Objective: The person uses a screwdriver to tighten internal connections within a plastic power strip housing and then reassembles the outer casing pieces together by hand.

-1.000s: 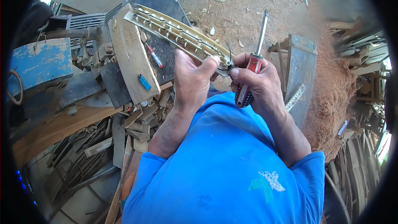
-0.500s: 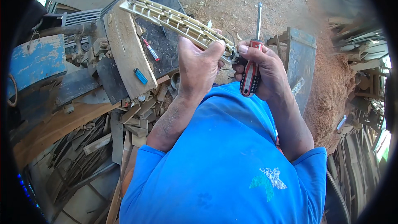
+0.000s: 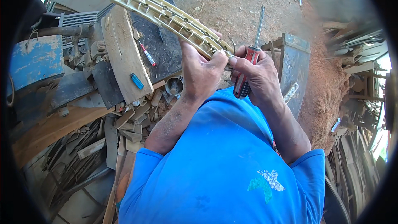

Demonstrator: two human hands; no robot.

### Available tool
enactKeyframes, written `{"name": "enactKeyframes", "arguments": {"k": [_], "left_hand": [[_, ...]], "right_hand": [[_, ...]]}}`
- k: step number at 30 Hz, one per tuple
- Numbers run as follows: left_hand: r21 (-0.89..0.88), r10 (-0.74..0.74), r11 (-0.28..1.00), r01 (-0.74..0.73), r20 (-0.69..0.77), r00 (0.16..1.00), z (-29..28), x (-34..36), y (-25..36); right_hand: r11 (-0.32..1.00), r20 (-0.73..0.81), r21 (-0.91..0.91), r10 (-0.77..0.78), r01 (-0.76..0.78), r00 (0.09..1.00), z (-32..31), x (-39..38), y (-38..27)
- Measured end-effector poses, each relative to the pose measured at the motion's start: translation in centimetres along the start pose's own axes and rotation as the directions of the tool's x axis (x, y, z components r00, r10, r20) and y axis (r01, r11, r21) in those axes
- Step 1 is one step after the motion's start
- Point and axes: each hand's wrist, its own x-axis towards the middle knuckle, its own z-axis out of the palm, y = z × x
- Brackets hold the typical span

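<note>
Sawdust-littered ground (image 3: 232, 14) stretches around me. Close before me, my right hand (image 3: 259, 72) grips the red-handled screwdriver (image 3: 252, 51), tip pointing away, while thumb and finger pinch at the near end of the ribbed, gold-toned strip (image 3: 173, 21); my left hand (image 3: 202, 72) clasps that strip just beside. I'd best brace it firmly and mind the shaft. Beyond, a blue lighter (image 3: 137, 81) lies on a rough plank (image 3: 125, 54).

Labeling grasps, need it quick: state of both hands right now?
Left hand: closed, holding the cream ribbed strip.
Right hand: closed, holding the red-and-black-handled screwdriver, thumb at the strip's near end.
</note>
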Motion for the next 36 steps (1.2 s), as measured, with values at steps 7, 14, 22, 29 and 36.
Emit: {"name": "enactKeyframes", "arguments": {"k": [7,14,22,29,36], "left_hand": [[-0.032,0.012,0.999,-0.010,0.054,0.998,-0.7,0.3,-0.3],[-0.086,-0.049,0.995,0.042,-0.079,0.996,-1.7,0.9,-0.5],[-0.181,-0.089,0.978,0.100,0.069,0.994,-2.5,0.2,0.0],[-0.174,-0.130,0.971,0.162,0.184,0.974,-3.5,0.1,0.1],[-0.292,-0.054,0.954,0.075,0.081,0.995,-3.8,-0.8,0.1]], "right_hand": [[0.969,-0.014,-0.210,-0.136,0.130,0.991,-0.2,0.2,0.3],[0.970,0.039,-0.235,-0.050,0.058,0.998,0.2,-0.3,0.6],[0.953,-0.007,-0.260,-0.163,0.156,0.987,-1.0,-0.3,0.3],[0.963,0.141,-0.265,0.075,-0.035,0.987,-0.1,1.6,-0.2],[0.994,0.137,0.020,0.102,-0.106,0.985,1.0,1.3,0.4]]}}
